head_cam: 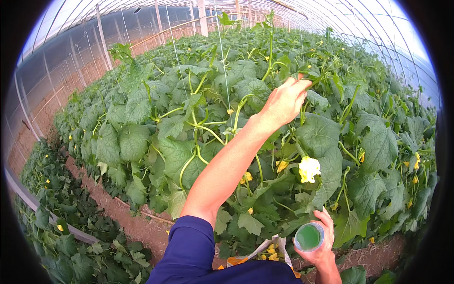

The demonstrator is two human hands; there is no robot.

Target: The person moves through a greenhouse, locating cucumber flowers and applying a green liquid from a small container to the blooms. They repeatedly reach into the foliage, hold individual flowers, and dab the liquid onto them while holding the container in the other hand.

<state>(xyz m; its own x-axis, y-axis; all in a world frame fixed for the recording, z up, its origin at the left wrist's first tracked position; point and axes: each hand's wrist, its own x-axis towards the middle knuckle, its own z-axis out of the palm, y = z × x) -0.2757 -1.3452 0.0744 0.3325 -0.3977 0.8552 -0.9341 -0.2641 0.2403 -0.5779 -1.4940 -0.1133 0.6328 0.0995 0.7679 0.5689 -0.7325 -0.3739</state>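
My left hand (285,101) reaches up among the vines, its fingers bent around or against a green shoot (317,80); whether it grips the shoot is unclear, as the fingertips are partly hidden. Lower right, my right hand (328,234) holds a clear cup of green liquid (308,237), seen from above. Between the hands, a large pale-yellow blossom (309,169) hangs at the tip of a thick green stem, probably a young gourd. Against my body, a white and orange bag (278,243) holds several picked yellow flowers (272,251).
Dense leafy vines (134,140) climb white strings (224,67) inside a plastic-covered greenhouse. A dirt path (120,216) runs along the left. A grey rail (53,218) crosses the lower left, and posts (103,37) stand behind.
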